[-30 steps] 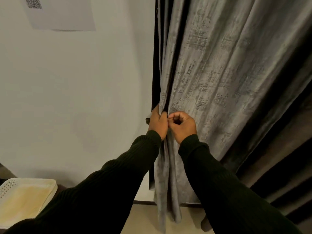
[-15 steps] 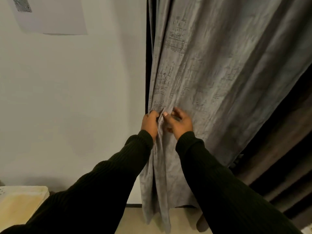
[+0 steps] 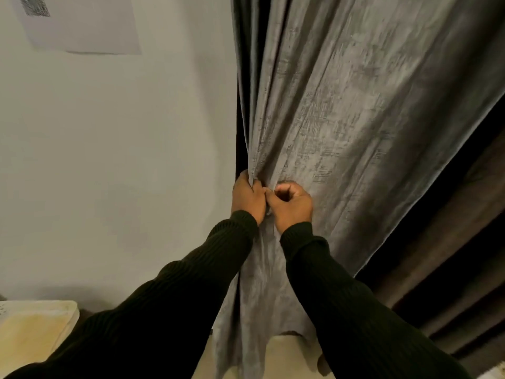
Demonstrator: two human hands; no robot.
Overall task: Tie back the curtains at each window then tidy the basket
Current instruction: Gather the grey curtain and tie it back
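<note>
A grey textured curtain (image 3: 341, 119) hangs in front of me, bunched toward its left edge beside the white wall. My left hand (image 3: 247, 199) grips the gathered left edge of the curtain at waist height. My right hand (image 3: 292, 205) is right beside it, fingers curled and pinching the fabric folds. The two hands touch each other. Any tieback between them is hidden by the fingers. A white perforated basket (image 3: 35, 326) shows at the lower left.
A darker brown curtain (image 3: 451, 255) hangs behind on the right. A sheet of paper (image 3: 79, 23) is stuck to the white wall at the upper left. Pale floor (image 3: 289, 356) shows below the curtain hem.
My right hand, which had opened half a second ago, has curled again on the fabric. The curtain is gathered tighter, and the view shifted slightly.
</note>
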